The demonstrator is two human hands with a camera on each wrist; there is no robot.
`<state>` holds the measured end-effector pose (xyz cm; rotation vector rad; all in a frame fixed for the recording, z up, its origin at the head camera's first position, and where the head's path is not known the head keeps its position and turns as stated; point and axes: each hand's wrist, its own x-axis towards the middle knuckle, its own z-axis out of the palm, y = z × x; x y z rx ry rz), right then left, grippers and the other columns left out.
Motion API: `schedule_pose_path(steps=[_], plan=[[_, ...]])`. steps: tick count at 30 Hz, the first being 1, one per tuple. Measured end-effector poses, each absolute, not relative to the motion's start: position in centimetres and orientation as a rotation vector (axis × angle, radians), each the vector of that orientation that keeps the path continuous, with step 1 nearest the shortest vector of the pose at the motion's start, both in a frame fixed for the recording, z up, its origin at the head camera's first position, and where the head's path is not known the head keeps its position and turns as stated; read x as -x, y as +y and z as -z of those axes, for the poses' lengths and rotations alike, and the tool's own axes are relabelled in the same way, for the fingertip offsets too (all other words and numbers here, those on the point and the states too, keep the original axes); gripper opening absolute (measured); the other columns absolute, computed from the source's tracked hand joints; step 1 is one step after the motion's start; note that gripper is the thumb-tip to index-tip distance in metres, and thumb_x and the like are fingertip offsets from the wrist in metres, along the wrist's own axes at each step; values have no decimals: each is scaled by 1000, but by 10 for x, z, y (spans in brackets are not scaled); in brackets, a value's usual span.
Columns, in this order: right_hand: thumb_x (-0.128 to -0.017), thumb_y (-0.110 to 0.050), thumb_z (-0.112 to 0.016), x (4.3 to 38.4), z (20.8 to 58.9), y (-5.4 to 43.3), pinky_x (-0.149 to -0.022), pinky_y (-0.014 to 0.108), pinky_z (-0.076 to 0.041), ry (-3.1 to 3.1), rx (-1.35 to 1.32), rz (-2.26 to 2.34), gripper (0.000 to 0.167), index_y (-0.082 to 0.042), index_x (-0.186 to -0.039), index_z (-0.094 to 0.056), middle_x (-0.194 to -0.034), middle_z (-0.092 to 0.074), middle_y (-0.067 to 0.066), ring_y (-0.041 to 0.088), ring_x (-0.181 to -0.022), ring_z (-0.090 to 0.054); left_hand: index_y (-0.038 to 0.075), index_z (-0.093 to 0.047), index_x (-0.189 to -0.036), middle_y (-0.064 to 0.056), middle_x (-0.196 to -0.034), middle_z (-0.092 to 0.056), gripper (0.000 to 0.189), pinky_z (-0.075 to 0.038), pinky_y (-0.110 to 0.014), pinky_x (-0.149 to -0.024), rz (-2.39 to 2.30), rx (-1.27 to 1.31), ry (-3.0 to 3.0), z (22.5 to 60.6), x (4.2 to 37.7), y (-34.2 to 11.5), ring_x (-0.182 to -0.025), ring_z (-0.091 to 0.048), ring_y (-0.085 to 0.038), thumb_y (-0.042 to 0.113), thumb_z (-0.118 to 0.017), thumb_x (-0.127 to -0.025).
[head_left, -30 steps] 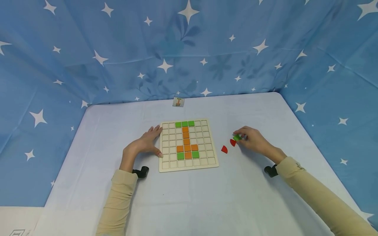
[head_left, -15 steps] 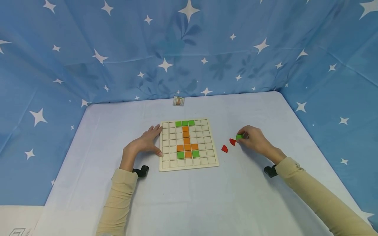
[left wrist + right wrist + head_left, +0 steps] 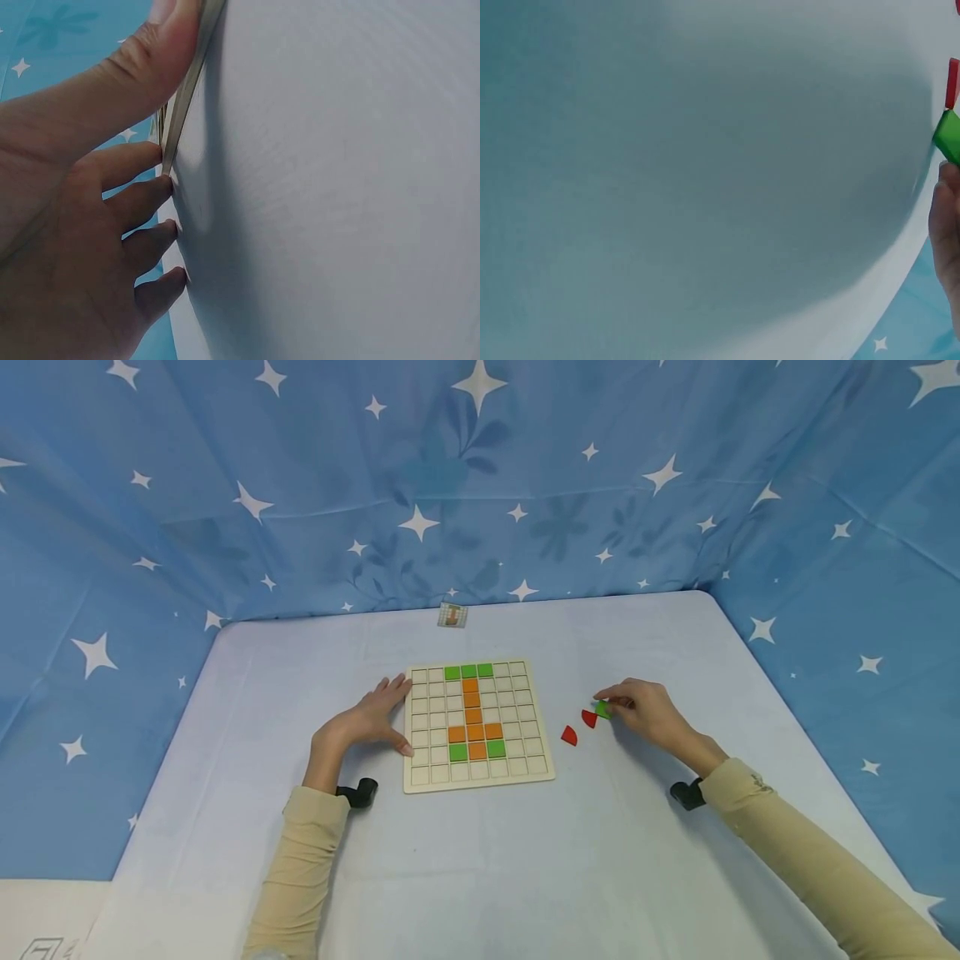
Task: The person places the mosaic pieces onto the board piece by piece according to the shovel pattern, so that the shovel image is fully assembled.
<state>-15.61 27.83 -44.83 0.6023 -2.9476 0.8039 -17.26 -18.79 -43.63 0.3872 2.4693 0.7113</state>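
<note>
A pale wooden grid board (image 3: 517, 765) lies mid-table, with green and orange square tiles (image 3: 474, 716) forming a tall shape in its cells. At its left edge my left hand (image 3: 371, 718) rests with thumb and fingers spread; the left wrist view shows the fingertips right against the board's edge (image 3: 180, 120). Right of the board, my right hand (image 3: 641, 710) pinches a green tile (image 3: 603, 710) between thumb and fingers, low over the table. The right wrist view catches only part of this green tile (image 3: 949, 138) at the fingertips. Two red quarter-circle pieces (image 3: 569, 736) lie between board and right hand.
A small patterned card (image 3: 452, 615) lies at the table's back edge. The white-covered table (image 3: 480, 868) is bordered behind and at the sides by a blue curtain (image 3: 315, 485) with white stars. Both wrists carry black camera mounts (image 3: 358, 793).
My right hand has turned the green tile between its fingers, shifting it slightly right and then back left. The left hand and the board have stayed in place.
</note>
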Motion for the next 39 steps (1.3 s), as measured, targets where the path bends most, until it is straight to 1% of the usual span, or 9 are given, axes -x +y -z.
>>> schedule_pose_path(steps=[3, 5, 12, 15, 24, 26, 32, 35, 39], plan=[[-90, 9, -69, 156, 447, 277, -72, 26, -57, -2927, -612, -814, 25, -1, -111, -79, -99, -76, 13, 21, -80, -62, 4, -11, -165, -17, -174, 1, 123, -1, -59, -129, -706, -394, 2473, 436, 173, -188, -160, 8, -39, 27, -93, -76], [-91, 7, -69, 155, 446, 276, -72, 25, -56, -2928, -603, -822, 23, -1, -111, -78, -100, -76, 14, 22, -80, -61, 4, -11, -165, -17, -174, 1, 124, -1, -59, -129, -710, -394, 2474, 435, 172, -188, -160, 8, -39, 27, -93, -75], [-94, 1, -70, 151, 444, 274, -81, 41, -62, -2974, -504, -887, 24, 1, -117, -73, -111, -74, 18, 27, -87, -67, 4, -11, -166, -16, -174, 1, 123, -1, -60, -129, -704, -385, 2474, 437, 172, -188, -160, 8, -39, 27, -93, -76], [-94, -1, -71, 149, 444, 272, -81, 42, -63, -2982, -490, -931, 25, 1, -119, -72, -112, -73, 18, 27, -89, -68, 4, -12, -165, -16, -174, 1, 123, -2, -60, -129, -704, -386, 2476, 437, 171, -188, -160, 7, -39, 27, -93, -75], [-94, 1, -70, 145, 443, 267, -74, 22, -60, -2973, -480, -1032, 24, -3, -118, -73, -107, -75, 15, 20, -80, -69, 3, -12, -165, -18, -173, 1, 123, -2, -60, -129, -705, -397, 2474, 435, 171, -187, -159, 7, -40, 26, -93, -76], [-94, 1, -69, 145, 442, 266, -74, 23, -59, -2997, -450, -1072, 25, -3, -118, -73, -109, -74, 15, 21, -81, -69, 3, -12, -165, -18, -173, 1, 123, -2, -60, -129, -707, -393, 2475, 435, 171, -187, -160, 7, -40, 26, -93, -76], [-94, -5, -71, 144, 437, 261, -83, 34, -62, -3080, -341, -1176, 30, -5, -124, -71, -115, -74, 14, 26, -93, -71, 3, -11, -165, -17, -173, 1, 124, -2, -61, -129, -708, -391, 2477, 436, 172, -188, -160, 7, -39, 26, -93, -75], [-93, -6, -73, 144, 438, 259, -82, 30, -62, -3091, -309, -1210, 31, -6, -124, -71, -114, -74, 13, 24, -93, -71, 4, -11, -165, -17, -174, 1, 124, -1, -60, -129, -702, -390, 2479, 438, 172, -188, -160, 7, -39, 26, -93, -75], [-92, -7, -74, 145, 440, 257, -77, 19, -58, -3089, -304, -1256, 32, -4, -124, -71, -108, -75, 12, 20, -88, -71, 3, -11, -165, -17, -173, 1, 124, -1, -60, -129, -698, -393, 2480, 438, 173, -188, -160, 7, -39, 26, -93, -75]])
